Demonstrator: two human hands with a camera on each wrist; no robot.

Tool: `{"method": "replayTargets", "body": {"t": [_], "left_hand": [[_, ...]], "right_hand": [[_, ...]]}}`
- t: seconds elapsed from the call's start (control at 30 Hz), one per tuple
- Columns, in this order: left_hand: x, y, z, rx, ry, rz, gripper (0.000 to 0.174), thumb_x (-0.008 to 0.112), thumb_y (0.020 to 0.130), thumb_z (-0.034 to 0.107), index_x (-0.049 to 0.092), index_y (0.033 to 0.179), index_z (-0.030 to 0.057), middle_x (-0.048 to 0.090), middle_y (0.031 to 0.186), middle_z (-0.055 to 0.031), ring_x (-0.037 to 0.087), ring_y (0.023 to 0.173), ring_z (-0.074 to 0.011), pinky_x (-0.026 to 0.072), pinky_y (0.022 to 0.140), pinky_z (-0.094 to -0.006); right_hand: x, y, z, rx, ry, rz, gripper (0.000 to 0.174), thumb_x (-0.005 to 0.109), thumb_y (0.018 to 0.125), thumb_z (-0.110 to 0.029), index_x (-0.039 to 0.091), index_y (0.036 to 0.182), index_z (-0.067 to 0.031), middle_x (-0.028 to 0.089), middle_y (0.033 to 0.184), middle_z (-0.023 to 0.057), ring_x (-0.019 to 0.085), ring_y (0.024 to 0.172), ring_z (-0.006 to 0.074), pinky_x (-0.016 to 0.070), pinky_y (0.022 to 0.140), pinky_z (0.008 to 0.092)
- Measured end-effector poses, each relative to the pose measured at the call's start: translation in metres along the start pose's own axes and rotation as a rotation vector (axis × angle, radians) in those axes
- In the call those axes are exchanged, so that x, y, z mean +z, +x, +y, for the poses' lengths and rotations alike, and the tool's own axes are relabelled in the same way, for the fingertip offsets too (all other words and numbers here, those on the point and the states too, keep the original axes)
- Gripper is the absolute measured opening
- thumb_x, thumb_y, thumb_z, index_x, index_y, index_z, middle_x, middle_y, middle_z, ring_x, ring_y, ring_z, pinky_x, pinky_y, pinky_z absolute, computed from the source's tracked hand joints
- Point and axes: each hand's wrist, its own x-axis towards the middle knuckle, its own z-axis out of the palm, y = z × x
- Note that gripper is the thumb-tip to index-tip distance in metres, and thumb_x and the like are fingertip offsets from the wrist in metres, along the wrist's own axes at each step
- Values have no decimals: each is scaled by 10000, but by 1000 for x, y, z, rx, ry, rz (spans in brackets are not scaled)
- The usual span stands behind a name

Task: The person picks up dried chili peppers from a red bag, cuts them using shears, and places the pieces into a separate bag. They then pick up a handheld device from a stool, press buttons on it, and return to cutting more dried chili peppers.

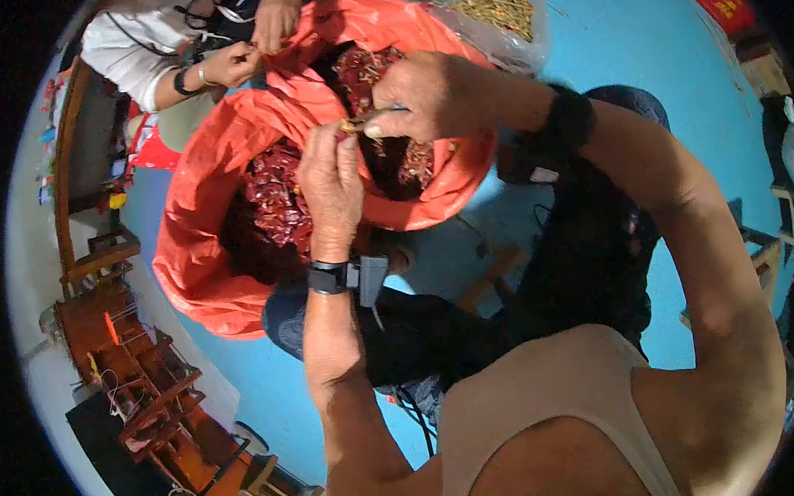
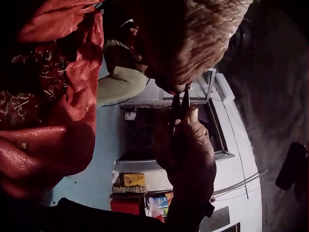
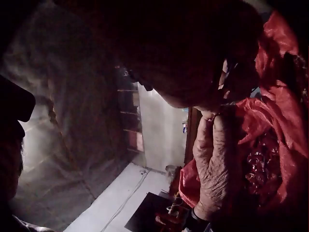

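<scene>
My left hand (image 1: 332,180) pinches a small dried chili (image 1: 348,126) between thumb and fingertips; most of it is hidden. Facing it from the right, my right hand (image 1: 421,96) grips small scissors (image 2: 180,107), whose parted blades point at the left fingertips in the left wrist view. Both hands meet over two orange-red woven bags. The left bag (image 1: 189,248) has dark red dried chilies (image 1: 279,187) inside. In the other bag (image 1: 452,188) lie chilies mixed with pale stems (image 1: 407,163). In the right wrist view the left hand (image 3: 212,164) shows its fingertips together; the right hand is mostly dark.
Across the bags sits another person, whose hands (image 1: 229,65) are close together at the bag edge. A clear plastic bag of stems (image 1: 497,13) lies on the blue floor (image 1: 609,26). My knees flank the bags; wooden furniture (image 1: 123,357) stands at the left.
</scene>
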Motion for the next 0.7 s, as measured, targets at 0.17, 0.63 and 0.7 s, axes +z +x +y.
{"method": "replayTargets", "body": {"t": [0.17, 0.63, 0.7], "left_hand": [[1, 3, 9, 66, 54, -17, 91, 482, 806, 51, 548, 855, 13, 531, 802, -146, 521, 776, -312, 423, 673, -386], [-7, 1, -4, 169, 58, 114, 141, 561, 762, 47, 498, 872, -14, 486, 768, -162, 505, 744, -338, 420, 653, -386], [-10, -4, -6, 158, 24, 83, 139, 569, 756, 44, 502, 861, -19, 485, 751, -160, 504, 729, -339, 422, 647, -391]], "right_hand": [[-16, -1, -2, -303, -38, 157, 135, 556, 759, -166, 539, 724, -37, 471, 627, 109, 491, 519, 265, 359, 420, 368], [-18, 19, -26, 464, 430, -161, 340, 562, 797, -322, 574, 698, 3, 539, 612, 190, 550, 575, 323, 406, 552, 399], [-4, 12, -17, 358, 451, -96, 245, 571, 772, -216, 574, 705, 20, 536, 600, 175, 513, 513, 283, 383, 507, 373]]}}
